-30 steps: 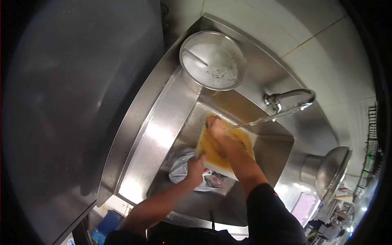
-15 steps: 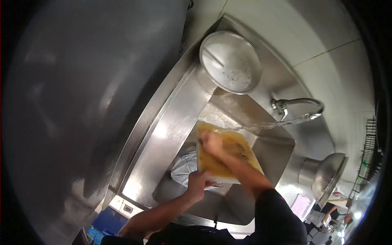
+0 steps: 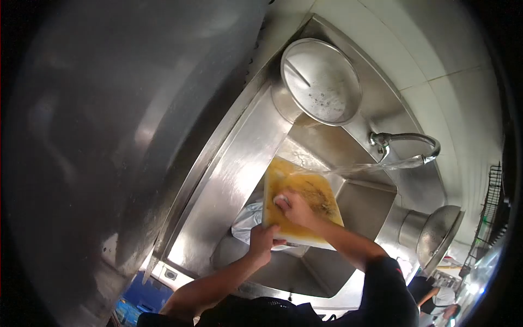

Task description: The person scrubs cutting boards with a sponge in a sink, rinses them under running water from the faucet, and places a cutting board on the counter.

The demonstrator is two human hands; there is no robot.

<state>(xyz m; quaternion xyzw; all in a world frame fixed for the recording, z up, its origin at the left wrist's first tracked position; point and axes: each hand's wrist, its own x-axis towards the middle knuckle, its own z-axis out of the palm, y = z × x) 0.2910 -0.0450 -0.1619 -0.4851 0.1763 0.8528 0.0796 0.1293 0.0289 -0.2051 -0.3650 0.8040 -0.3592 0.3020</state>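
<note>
A yellow-stained white board with dark marks on its right part is tilted inside the steel sink. My left hand grips the board's lower left edge. Pressed on the board's surface, my right hand has its fingers curled round something small and pale that I cannot make out. Water runs from the curved faucet onto the board's upper part. A silvery plastic bag lies in the sink, partly hidden behind the board and my left hand.
A steel pot of foamy liquid, with a rod-like handle in it, stands at the sink's far corner. To the right is a large metal bowl. A wire rack hangs at the right. Another person appears at lower right.
My right hand has moved down the board, nearer to my left hand, which still holds the edge. The camera view has shifted, so the pot and faucet appear farther right.
</note>
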